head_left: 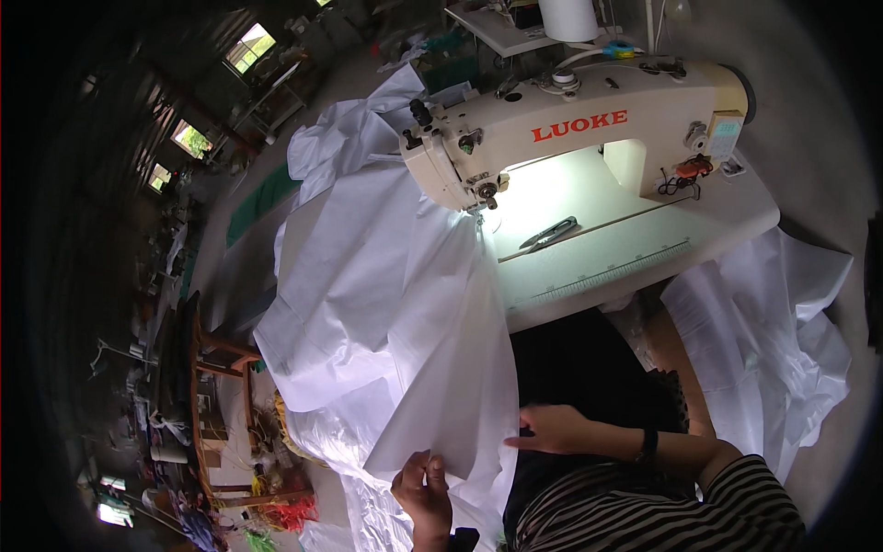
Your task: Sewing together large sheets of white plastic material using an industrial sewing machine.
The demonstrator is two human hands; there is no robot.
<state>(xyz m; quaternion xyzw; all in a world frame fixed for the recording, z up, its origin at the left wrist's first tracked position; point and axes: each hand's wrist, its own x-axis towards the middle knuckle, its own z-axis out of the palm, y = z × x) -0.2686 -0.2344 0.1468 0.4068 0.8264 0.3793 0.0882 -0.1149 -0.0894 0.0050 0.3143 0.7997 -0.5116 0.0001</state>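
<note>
The sheet (368, 276) extended down from the machine (589, 101). Left hand (424, 494) pinched its lower edge; right hand (557, 430) touched its side edge, grip indeterminable. Work appeared under way; stitching completed or outstanding could not be established.

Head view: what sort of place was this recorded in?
Probably a sewing workshop: a large sewing machine, thread snips lying on its worktop, and white sheeting reaching up to the needle area.
</note>
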